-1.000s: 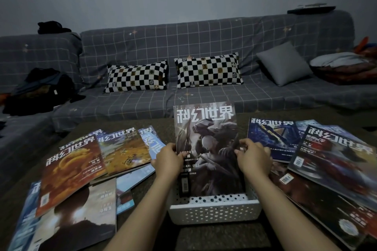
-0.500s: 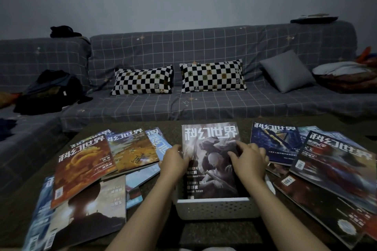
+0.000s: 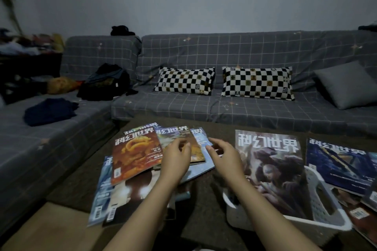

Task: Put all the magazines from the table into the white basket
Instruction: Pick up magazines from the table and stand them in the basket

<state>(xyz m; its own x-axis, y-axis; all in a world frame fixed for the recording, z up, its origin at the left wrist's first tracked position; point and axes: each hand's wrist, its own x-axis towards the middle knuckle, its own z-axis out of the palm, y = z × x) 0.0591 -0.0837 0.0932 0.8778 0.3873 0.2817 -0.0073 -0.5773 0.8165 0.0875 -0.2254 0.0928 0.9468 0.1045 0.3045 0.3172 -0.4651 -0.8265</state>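
The white basket (image 3: 324,199) stands at the lower right of the dark table, with a grey-covered magazine (image 3: 271,169) lying tilted in it and sticking out over the far rim. A fanned pile lies to the left: an orange-covered magazine (image 3: 134,157) on top, a yellow-blue one (image 3: 179,134) behind it, light blue ones beneath. My left hand (image 3: 176,159) hovers over that pile, fingers apart, holding nothing. My right hand (image 3: 224,154) is beside it, also open and empty. More magazines, led by a dark blue one (image 3: 338,161), lie right of the basket.
A grey checked sofa (image 3: 224,108) runs behind the table and along the left, with two checkerboard pillows (image 3: 184,80), a grey cushion (image 3: 346,85) and dark clothes (image 3: 50,111). A strip of wooden floor (image 3: 51,228) shows at the lower left.
Both hands let go of the grey magazine, which now rests in the basket, and moved left over the fanned pile. The view has swung left.
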